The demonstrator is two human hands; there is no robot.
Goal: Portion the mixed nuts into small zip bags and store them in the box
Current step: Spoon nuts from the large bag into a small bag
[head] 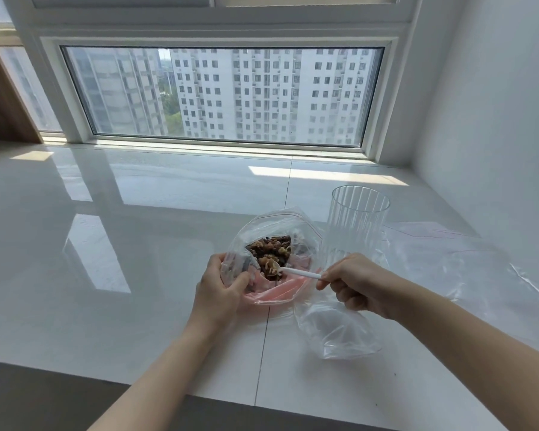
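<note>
A large clear zip bag (262, 227) stands open at the middle of the white counter, with mixed nuts (271, 248) showing inside it. My left hand (221, 287) grips the bag's near left side. My right hand (352, 283) pinches the handle of a small white spoon (296, 272), whose bowl lies in the nuts with a few on it. A small empty zip bag (336, 331) lies on the counter under my right hand. A tall ribbed clear container (357, 222) stands upright and empty just right of the nut bag.
More empty clear zip bags (467, 259) lie flat at the right, near the white wall. The counter's (137, 275) front edge runs close to me. A window sill and a wide window stand at the back, with a wooden panel (0, 98) at the far left.
</note>
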